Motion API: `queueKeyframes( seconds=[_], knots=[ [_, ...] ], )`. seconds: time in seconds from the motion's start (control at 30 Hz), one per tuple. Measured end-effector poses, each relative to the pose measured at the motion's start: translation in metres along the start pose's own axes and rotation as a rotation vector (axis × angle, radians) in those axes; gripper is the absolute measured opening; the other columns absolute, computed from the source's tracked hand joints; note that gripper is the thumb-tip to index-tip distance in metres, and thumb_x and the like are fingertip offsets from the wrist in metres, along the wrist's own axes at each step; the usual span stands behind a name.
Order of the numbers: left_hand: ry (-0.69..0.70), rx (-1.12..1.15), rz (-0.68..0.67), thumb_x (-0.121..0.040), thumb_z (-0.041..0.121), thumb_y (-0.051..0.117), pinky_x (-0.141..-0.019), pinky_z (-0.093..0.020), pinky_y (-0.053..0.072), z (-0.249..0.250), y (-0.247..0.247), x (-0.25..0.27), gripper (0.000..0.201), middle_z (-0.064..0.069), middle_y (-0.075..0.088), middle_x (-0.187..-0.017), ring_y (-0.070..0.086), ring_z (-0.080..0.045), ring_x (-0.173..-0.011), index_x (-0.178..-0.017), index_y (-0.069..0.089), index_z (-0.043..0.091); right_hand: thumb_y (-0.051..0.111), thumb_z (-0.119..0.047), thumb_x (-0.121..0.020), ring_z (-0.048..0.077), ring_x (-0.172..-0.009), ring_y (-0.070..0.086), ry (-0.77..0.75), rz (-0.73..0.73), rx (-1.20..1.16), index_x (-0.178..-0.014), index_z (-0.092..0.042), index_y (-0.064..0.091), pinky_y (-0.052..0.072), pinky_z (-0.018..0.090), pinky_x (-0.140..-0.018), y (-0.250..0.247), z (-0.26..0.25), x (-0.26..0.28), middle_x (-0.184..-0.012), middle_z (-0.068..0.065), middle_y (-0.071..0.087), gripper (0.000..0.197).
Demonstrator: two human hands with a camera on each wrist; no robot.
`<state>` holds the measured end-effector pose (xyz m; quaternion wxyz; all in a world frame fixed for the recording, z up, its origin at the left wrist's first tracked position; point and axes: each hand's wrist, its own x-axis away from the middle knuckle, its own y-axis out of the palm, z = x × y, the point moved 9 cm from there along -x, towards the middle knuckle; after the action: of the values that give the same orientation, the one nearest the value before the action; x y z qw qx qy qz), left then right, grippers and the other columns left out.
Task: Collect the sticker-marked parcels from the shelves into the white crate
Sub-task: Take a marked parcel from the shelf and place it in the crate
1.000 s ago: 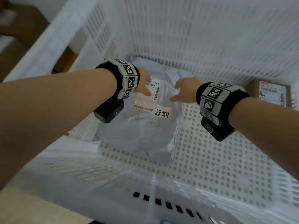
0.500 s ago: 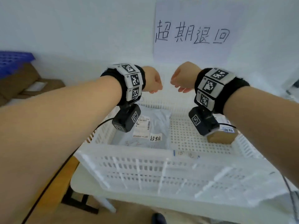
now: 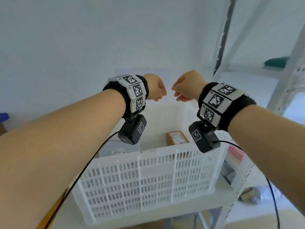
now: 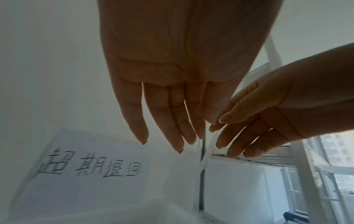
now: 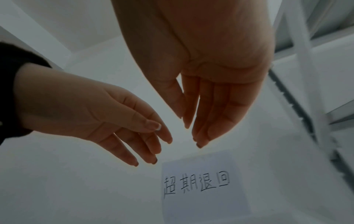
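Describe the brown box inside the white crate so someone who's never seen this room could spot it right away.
Find the white crate with slotted walls standing below the two raised hands. Look inside over its near rim, toward the far right part of the floor: the small brown cardboard box lies there, white label up. Its only neighbour, the grey mailer bag, lies flat at the left.

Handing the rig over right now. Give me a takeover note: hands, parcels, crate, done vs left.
Left hand: open, fingers straight, holds nothing.
Right hand: open, empty, raised beside the left above the crate.
White crate: on a white table, below a handwritten paper sign on the wall.
Done: a grey mailer bag lies at the crate's left, a small cardboard box at its back right.
Left: check the metal shelving on the right for more sticker-marked parcels; none can be made out from here.
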<state>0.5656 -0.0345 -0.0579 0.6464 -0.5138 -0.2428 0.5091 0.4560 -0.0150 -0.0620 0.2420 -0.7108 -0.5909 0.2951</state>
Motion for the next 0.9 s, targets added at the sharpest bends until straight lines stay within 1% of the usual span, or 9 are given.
queueKeyframes(
  seconds=[0.2,0.3,0.33,0.4,0.43,0.57,0.67,0.8,0.9],
  knots=[
    [0.140,0.026,-0.012,-0.093,0.024,0.052,-0.058,-0.013,0.043,0.117,0.026,0.001,0.023,0.001,0.068,-0.090,0.065,-0.011,-0.081,-0.101,0.069,0.010,0.049,-0.007,-0.095,0.017,-0.060,0.060,0.044,0.133,-0.048,-0.108,0.003,0.063,0.055,0.030,-0.071,-0.092,0.067,0.045,-0.080,0.009,0.066,0.021],
    [0.198,0.040,-0.022,-0.093,0.026,0.052,-0.070,-0.021,0.049,0.186,0.050,-0.002,0.026,0.000,0.071,-0.088,0.067,-0.015,-0.084,-0.100,0.070,0.009,0.050,-0.007,-0.094,0.022,-0.069,0.064,0.068,0.192,-0.040,-0.103,0.002,0.064,0.058,0.037,-0.079,-0.148,0.114,0.069,-0.092,0.015,0.070,0.019],
    [0.215,0.052,-0.026,-0.093,0.025,0.052,-0.072,-0.022,0.049,0.212,0.059,-0.003,0.026,0.002,0.070,-0.083,0.067,-0.014,-0.081,-0.100,0.070,0.009,0.050,-0.007,-0.094,0.023,-0.069,0.064,0.082,0.217,-0.044,-0.103,0.002,0.064,0.058,0.036,-0.078,-0.170,0.134,0.077,-0.092,0.015,0.069,0.018],
    [0.236,0.094,-0.047,-0.093,0.025,0.052,-0.067,-0.016,0.045,0.259,0.078,-0.005,0.023,0.007,0.064,-0.072,0.063,-0.010,-0.073,-0.099,0.069,0.009,0.051,-0.006,-0.093,0.020,-0.063,0.063,0.113,0.273,-0.060,-0.102,0.000,0.064,0.057,0.032,-0.072,-0.212,0.171,0.093,-0.084,0.013,0.068,0.017],
    [0.250,0.104,-0.056,-0.093,0.025,0.052,-0.067,-0.016,0.045,0.283,0.088,-0.006,0.022,0.008,0.063,-0.071,0.062,-0.010,-0.074,-0.100,0.069,0.011,0.051,-0.006,-0.093,0.018,-0.062,0.062,0.125,0.303,-0.060,-0.101,0.000,0.064,0.056,0.031,-0.070,-0.233,0.189,0.102,-0.081,0.012,0.067,0.017],
    [0.317,0.147,-0.061,-0.094,0.024,0.053,-0.084,-0.027,0.050,0.371,0.122,-0.012,0.022,0.001,0.068,-0.090,0.065,-0.012,-0.088,-0.106,0.068,0.013,0.049,-0.004,-0.092,0.017,-0.058,0.060,0.157,0.406,-0.067,-0.099,0.002,0.065,0.055,0.029,-0.067,-0.312,0.252,0.130,-0.076,0.011,0.065,0.018],
    [0.349,0.169,-0.067,-0.093,0.023,0.053,-0.078,-0.022,0.049,0.424,0.143,-0.022,0.021,0.001,0.067,-0.088,0.064,-0.011,-0.086,-0.104,0.069,0.015,0.051,-0.003,-0.091,0.017,-0.056,0.059,0.190,0.465,-0.080,-0.097,0.003,0.065,0.055,0.029,-0.066,-0.359,0.291,0.142,-0.071,0.008,0.063,0.017],
    [0.400,0.193,-0.055,-0.092,0.021,0.052,-0.071,-0.020,0.047,0.486,0.162,-0.047,0.022,-0.004,0.072,-0.096,0.066,-0.014,-0.092,-0.104,0.070,0.015,0.053,-0.004,-0.090,0.018,-0.058,0.061,0.212,0.538,-0.110,-0.093,0.000,0.066,0.056,0.028,-0.065,-0.411,0.338,0.142,-0.073,0.009,0.065,0.014],
    [0.446,0.205,-0.038,-0.092,0.019,0.051,-0.077,-0.021,0.045,0.530,0.175,-0.070,0.023,-0.004,0.072,-0.096,0.063,-0.013,-0.089,-0.104,0.070,0.016,0.052,-0.005,-0.090,0.022,-0.066,0.064,0.223,0.602,-0.118,-0.093,0.000,0.066,0.058,0.034,-0.074,-0.447,0.372,0.135,-0.080,0.012,0.067,0.015]
  ],
)
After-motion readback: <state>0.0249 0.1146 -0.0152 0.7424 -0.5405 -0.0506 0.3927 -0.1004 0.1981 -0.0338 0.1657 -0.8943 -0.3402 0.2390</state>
